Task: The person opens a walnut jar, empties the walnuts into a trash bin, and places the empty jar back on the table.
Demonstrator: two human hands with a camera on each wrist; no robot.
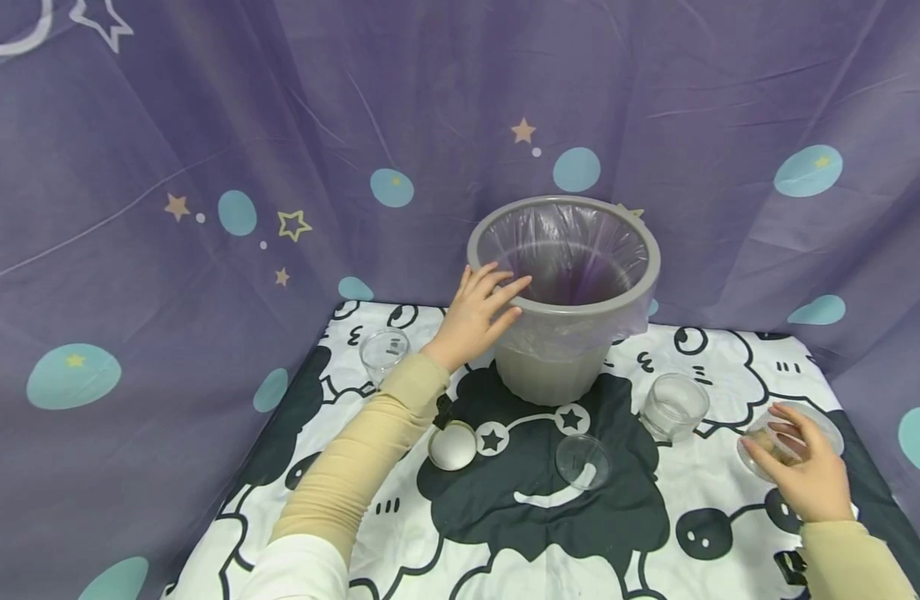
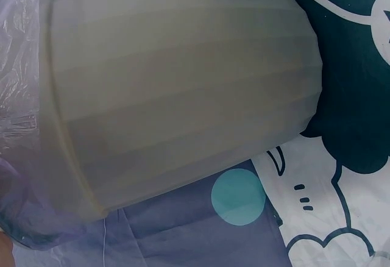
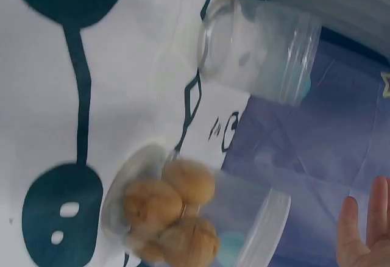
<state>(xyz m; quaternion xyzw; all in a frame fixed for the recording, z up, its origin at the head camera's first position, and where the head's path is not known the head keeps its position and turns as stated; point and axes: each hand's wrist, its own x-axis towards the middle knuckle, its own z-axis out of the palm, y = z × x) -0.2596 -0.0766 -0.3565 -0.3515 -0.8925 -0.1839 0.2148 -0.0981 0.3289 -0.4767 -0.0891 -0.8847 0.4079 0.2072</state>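
Note:
My left hand (image 1: 477, 318) is at the near left rim of a grey bin (image 1: 553, 375) lined with a thin clear-purple bag (image 1: 565, 225). Its fingers are spread, with the tips over the rim. At the right, my right hand (image 1: 812, 471) hovers by a clear jar (image 3: 244, 203) with a pale rim, thumb and fingers apart. Several round brown pieces (image 3: 177, 212) lie at the bottom of that jar. In the right wrist view the fingertips (image 3: 348, 218) stand off from the jar's rim. The left wrist view shows mostly the bin's ribbed side (image 2: 183, 84).
A second clear jar (image 1: 676, 406) stands between the bin and my right hand. Another clear container (image 1: 385, 350) is at the left rear. A clear disc (image 1: 582, 463) and a white round lid (image 1: 454, 446) lie on the patterned cloth (image 1: 550, 533). A purple curtain (image 1: 430, 83) hangs behind.

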